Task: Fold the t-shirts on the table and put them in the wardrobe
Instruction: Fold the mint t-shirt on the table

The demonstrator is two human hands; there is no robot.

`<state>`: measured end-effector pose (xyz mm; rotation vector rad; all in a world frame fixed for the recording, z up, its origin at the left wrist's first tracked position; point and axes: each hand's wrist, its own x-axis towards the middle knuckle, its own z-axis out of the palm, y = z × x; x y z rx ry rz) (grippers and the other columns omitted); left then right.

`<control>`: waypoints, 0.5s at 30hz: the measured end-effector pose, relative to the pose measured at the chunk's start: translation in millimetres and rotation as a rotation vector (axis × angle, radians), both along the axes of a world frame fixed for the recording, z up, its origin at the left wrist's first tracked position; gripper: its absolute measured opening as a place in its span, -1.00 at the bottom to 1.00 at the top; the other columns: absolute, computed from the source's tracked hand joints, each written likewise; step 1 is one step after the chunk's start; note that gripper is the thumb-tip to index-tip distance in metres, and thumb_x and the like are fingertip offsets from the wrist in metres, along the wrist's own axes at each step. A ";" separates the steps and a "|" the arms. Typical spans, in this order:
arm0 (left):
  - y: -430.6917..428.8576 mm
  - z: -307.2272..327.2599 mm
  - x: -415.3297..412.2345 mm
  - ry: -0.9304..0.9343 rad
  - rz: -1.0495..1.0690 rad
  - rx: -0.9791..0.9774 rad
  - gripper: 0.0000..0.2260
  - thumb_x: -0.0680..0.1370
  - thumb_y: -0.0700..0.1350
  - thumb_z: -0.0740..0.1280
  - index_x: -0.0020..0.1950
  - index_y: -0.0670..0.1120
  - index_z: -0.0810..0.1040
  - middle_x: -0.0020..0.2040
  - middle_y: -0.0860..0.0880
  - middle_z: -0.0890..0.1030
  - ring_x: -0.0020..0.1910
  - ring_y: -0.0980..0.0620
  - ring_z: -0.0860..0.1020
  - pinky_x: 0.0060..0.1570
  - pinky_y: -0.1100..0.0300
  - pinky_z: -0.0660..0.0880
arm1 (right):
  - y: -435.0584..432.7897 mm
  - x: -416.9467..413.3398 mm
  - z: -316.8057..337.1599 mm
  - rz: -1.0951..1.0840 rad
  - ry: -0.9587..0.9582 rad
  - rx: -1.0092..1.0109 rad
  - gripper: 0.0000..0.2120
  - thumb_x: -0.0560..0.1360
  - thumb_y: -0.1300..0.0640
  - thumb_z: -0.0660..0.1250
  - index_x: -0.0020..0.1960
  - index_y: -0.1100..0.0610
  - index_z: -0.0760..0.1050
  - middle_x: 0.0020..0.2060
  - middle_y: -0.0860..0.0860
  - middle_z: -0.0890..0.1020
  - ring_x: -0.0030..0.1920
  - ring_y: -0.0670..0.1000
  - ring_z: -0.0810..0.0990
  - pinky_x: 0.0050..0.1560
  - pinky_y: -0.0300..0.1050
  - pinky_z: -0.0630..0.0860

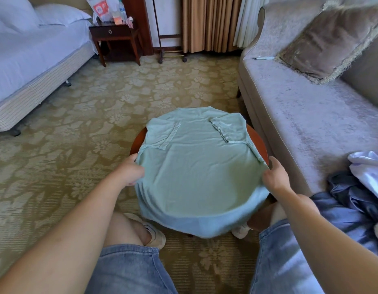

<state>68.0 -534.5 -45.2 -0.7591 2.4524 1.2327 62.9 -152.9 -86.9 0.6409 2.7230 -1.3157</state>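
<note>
Folding step: left hand (pixel 131 171) and right hand (pixel 274 174) pinch shirt (pixel 196 166) edges, frame center, sleeves tucked. Next: fold hem up.

The floor is a beige carpet (pixel 120 92) with a pale floral pattern. Well beyond the left hand (pixel 131 170) stands a white-sheeted bed (pixel 24 49), with a dark wooden nightstand (pixel 114 32) beside it. Just past the right hand (pixel 275 175) a grey velvet sofa (pixel 300 113) bears a fringed brown cushion (pixel 332 39). Far ahead of both hands hang tan pleated curtains (pixel 209 22).
</note>
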 end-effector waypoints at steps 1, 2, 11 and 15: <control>1.8 3.3 -2.5 0.021 0.061 0.126 -0.39 0.52 -0.37 0.26 0.51 0.04 0.28 0.10 -0.01 0.53 -0.05 -0.03 0.50 -0.25 0.16 0.49 | -3.1 -5.1 7.3 0.020 0.052 -0.029 -0.45 0.56 0.31 0.11 0.55 0.16 0.17 0.47 0.15 0.34 0.45 0.19 0.32 0.37 -0.02 0.29; 3.7 7.3 -6.2 0.055 0.107 0.235 -0.41 0.52 -0.38 0.27 0.49 0.05 0.32 0.06 0.00 0.54 -0.08 0.00 0.50 -0.30 0.19 0.45 | -6.8 -11.1 16.3 0.027 0.097 -0.071 -0.47 0.57 0.31 0.12 0.53 0.16 0.22 0.45 0.14 0.37 0.43 0.16 0.35 0.38 -0.02 0.31; 7.9 23.2 -78.5 0.469 0.285 0.425 -0.47 0.56 -0.33 0.32 0.49 -0.05 0.33 0.32 -0.09 0.46 0.14 -0.03 0.51 -0.08 0.19 0.50 | -25.2 -96.5 73.3 -0.037 0.276 -0.466 -0.54 0.52 0.30 0.29 0.42 0.22 0.40 0.30 0.12 0.53 0.22 0.04 0.51 0.31 -0.06 0.43; 4.3 -4.2 -90.1 0.265 0.095 0.095 -0.15 0.51 -0.09 0.43 0.60 0.11 -0.08 0.57 -0.03 0.18 0.48 -0.08 0.29 0.42 -0.04 0.30 | -17.6 -107.5 41.3 0.110 0.022 -0.218 -0.34 0.56 0.19 0.32 0.57 0.16 0.10 0.46 0.09 0.34 0.46 0.12 0.32 0.31 -0.10 0.30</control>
